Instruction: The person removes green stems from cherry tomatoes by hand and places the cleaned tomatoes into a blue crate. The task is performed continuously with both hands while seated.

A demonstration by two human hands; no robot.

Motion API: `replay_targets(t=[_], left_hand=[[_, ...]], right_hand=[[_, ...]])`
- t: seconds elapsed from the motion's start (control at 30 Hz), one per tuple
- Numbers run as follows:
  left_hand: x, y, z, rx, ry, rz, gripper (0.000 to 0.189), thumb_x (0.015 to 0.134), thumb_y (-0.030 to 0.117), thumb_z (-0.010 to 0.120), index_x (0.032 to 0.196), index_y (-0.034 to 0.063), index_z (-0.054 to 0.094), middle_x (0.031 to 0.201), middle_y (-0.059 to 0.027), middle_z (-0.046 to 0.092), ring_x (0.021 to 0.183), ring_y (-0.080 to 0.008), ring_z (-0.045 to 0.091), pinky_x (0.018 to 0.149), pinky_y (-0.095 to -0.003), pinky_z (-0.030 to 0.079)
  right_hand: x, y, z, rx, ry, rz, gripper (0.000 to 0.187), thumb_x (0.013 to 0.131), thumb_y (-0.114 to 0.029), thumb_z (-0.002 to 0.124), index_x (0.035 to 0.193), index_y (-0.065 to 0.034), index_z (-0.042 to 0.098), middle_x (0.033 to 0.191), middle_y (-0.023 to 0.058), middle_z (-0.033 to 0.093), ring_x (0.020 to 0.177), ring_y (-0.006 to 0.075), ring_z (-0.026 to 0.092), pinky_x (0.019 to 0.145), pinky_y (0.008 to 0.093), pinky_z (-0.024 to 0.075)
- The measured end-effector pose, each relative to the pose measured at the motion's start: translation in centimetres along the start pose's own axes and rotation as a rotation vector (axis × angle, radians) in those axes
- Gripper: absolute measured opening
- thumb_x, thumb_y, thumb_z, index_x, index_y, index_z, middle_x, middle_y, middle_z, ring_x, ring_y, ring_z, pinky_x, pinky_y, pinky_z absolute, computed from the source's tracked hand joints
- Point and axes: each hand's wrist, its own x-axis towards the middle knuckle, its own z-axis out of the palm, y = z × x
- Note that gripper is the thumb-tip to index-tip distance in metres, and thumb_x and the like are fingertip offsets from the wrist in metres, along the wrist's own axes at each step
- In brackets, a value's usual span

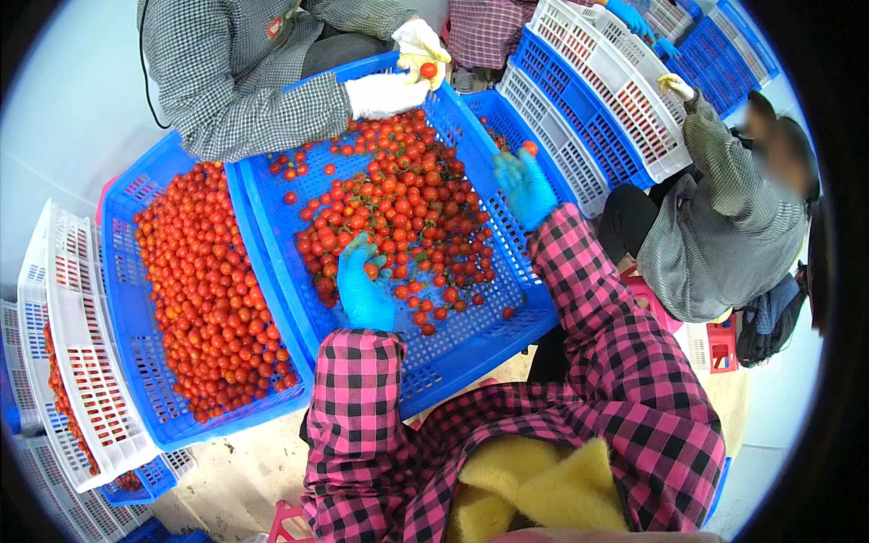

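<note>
My left hand [364, 288], in a blue glove, is over the near left part of a blue plastic crate [434, 356]. Its fingers curl around a cherry tomato [371, 271]. Beyond the crate's right wall my right hand [526, 186], also blue-gloved and slightly blurred, has another cherry tomato [530, 147] at its fingertips. A heap of red cherry tomatoes [400, 203], some on green stems, fills the crate's middle. Beneath my right hand's side stands a lower blue crate [489, 105] with some tomatoes inside.
A left-hand blue crate [125, 271] holds many loose tomatoes [210, 292]. Opposite, a co-worker's white-gloved hands [400, 85] hold a tomato over the middle crate. Stacked white and blue crates [590, 102] rise at right, where another person [726, 224] sits. White crates [102, 353] stand far left.
</note>
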Motion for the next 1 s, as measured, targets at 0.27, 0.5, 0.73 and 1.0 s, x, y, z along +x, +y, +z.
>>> replay_targets(t=[0.27, 0.5, 0.73, 1.0], left_hand=[[0.1, 0.1, -0.1, -0.007, -0.07, -0.051, 0.029, 0.075, 0.019, 0.051, 0.102, 0.0111, 0.053, 0.091, -0.0032, 0.052, 0.074, -0.0138, 0.046, 0.061, -0.0268, 0.036], [0.0, 0.2, 0.4, 0.006, -0.125, -0.087, 0.028, 0.076, 0.021, 0.049, 0.102, 0.0096, 0.053, 0.091, -0.0044, 0.052, 0.073, -0.0137, 0.047, 0.06, -0.0257, 0.037], [0.0, 0.4, 0.4, 0.014, -0.223, -0.125, 0.033, 0.078, 0.022, 0.048, 0.109, 0.0087, 0.05, 0.095, -0.005, 0.051, 0.072, -0.0125, 0.046, 0.063, -0.0252, 0.038], [-1.2, 0.3, 2.3, 0.127, -0.395, 0.014, 0.029, 0.081, 0.013, 0.052, 0.108, 0.0047, 0.048, 0.088, -0.0053, 0.054, 0.06, -0.0104, 0.049, 0.052, -0.0219, 0.039]], right_hand=[[7.3, 9.5, 0.7, -1.683, -0.271, -0.794, 0.029, 0.073, -0.017, 0.058, 0.1, -0.0066, 0.054, 0.092, 0.0124, 0.054, 0.088, 0.0249, 0.052, 0.077, 0.034, 0.0426], [11.4, 9.9, -0.2, -1.701, -0.326, -0.993, 0.015, 0.071, -0.019, 0.059, 0.083, -0.0103, 0.062, 0.087, 0.0098, 0.056, 0.081, 0.0269, 0.053, 0.07, 0.037, 0.0436], [1.7, 5.3, 4.0, -0.898, -0.277, -0.115, 0.017, 0.08, -0.018, 0.053, 0.087, -0.0042, 0.059, 0.073, 0.0021, 0.056, 0.065, 0.0097, 0.051, 0.057, 0.0245, 0.0416], [-6.0, 5.8, 3.8, -0.518, -0.379, 0.101, 0.02, 0.084, -0.021, 0.047, 0.086, -0.0038, 0.056, 0.071, 0.002, 0.055, 0.061, 0.0099, 0.05, 0.058, 0.0239, 0.0419]])
